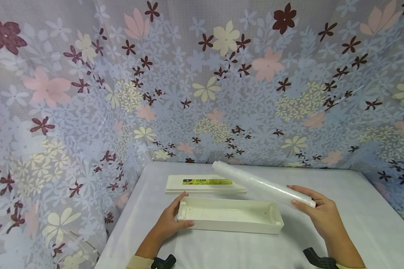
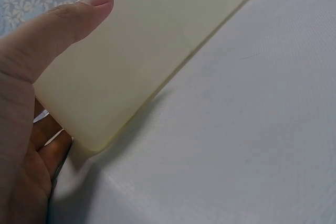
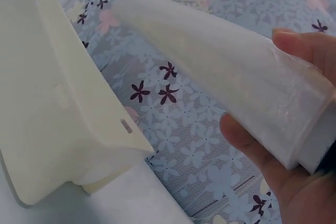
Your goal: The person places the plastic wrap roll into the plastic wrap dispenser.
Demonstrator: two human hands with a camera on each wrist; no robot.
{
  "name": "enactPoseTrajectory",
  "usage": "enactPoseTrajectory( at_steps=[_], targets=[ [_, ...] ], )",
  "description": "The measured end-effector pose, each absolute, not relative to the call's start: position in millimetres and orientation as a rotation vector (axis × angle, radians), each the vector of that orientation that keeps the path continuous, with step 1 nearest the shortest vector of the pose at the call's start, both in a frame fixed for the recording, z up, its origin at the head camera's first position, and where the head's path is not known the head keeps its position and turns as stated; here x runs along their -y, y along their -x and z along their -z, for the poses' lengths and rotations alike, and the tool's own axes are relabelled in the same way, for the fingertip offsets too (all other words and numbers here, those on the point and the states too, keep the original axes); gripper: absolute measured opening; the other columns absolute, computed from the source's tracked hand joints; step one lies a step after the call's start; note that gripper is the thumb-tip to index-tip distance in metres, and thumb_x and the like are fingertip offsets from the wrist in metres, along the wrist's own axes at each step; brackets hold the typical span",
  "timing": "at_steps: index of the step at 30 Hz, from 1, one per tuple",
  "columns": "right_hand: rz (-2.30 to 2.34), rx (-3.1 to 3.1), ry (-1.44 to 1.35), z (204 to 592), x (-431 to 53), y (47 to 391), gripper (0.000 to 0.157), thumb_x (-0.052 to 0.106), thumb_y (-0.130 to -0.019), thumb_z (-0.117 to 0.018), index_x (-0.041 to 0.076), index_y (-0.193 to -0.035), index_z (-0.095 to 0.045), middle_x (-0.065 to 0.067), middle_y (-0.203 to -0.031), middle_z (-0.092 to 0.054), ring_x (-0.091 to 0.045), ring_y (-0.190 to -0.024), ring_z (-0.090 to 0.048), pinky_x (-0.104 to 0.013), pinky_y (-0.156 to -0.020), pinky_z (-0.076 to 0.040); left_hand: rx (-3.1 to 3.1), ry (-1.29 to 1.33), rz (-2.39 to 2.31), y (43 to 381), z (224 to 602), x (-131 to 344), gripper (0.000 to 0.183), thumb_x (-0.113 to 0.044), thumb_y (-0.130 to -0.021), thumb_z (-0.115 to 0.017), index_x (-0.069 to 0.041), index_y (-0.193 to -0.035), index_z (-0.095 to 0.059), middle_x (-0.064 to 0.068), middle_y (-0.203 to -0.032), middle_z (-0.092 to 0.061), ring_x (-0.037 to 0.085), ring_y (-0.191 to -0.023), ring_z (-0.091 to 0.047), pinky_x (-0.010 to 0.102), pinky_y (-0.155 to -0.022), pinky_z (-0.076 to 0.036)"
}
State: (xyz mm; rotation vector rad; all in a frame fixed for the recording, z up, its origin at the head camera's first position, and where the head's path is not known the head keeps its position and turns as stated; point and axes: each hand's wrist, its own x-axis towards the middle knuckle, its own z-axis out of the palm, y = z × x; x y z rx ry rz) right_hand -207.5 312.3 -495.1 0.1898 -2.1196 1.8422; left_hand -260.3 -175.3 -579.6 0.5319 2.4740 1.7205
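Observation:
A long white plastic box (image 1: 233,226), its open side up, lies across the table in the head view. My left hand (image 1: 167,223) grips its left end, thumb along the front wall and fingers round the far side. In the left wrist view the thumb presses on the box's smooth outer wall (image 2: 142,51). My right hand (image 1: 326,215) holds a roll of clear plastic wrap (image 1: 256,182) by its right end, thumb on one side and fingers on the other. The roll slants up to the left, above and behind the box. Inside, the box (image 3: 37,77) is bare.
Behind the box lies a matching white lid (image 1: 174,184) with a green and yellow label (image 1: 207,182). The roll's far end overlaps it in the head view. A white cloth covers the table (image 1: 363,209). A flowered curtain (image 1: 175,123) hangs behind and at the sides.

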Motion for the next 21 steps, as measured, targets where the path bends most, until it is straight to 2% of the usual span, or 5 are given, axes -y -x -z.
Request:
enactPoseTrajectory(
  at_steps=[12, 16, 21],
  targets=[
    [-1.87, 2.115, -0.277, 499.8, -305.4, 212.8, 0.045, -0.006, -0.094, -0.077, -0.011, -0.137, -0.063, -0.005, -0.13, -0.072, -0.013, -0.113, -0.069, -0.028, -0.082, -0.06, -2.461, -0.526, -1.726, 259.3, 579.1, 176.2, 0.114, -0.031, -0.078, -0.098, -0.023, -0.168, -0.03, -0.004, -0.167, -0.035, 0.018, -0.152, -0.032, 0.037, -0.12, -0.028],
    [-1.844, 2.172, -0.208, 500.6, -303.4, 212.1, 0.045, 0.001, -0.095, -0.079, -0.006, -0.138, -0.065, -0.001, -0.13, -0.072, -0.011, -0.111, -0.069, -0.028, -0.081, -0.06, -2.442, -0.541, -1.75, 260.2, 580.8, 176.6, 0.113, -0.028, -0.079, -0.097, -0.02, -0.169, -0.029, 0.0, -0.166, -0.037, 0.022, -0.151, -0.035, 0.041, -0.119, -0.029],
    [-1.79, 2.23, -0.186, 502.9, -303.1, 211.1, 0.046, 0.007, -0.096, -0.08, -0.002, -0.139, -0.066, -0.001, -0.131, -0.072, -0.01, -0.11, -0.069, -0.028, -0.08, -0.06, -2.429, -0.537, -1.757, 260.7, 582.2, 176.5, 0.113, -0.028, -0.079, -0.097, -0.02, -0.168, -0.029, 0.0, -0.166, -0.038, 0.021, -0.15, -0.036, 0.035, -0.118, -0.03]
  ],
)
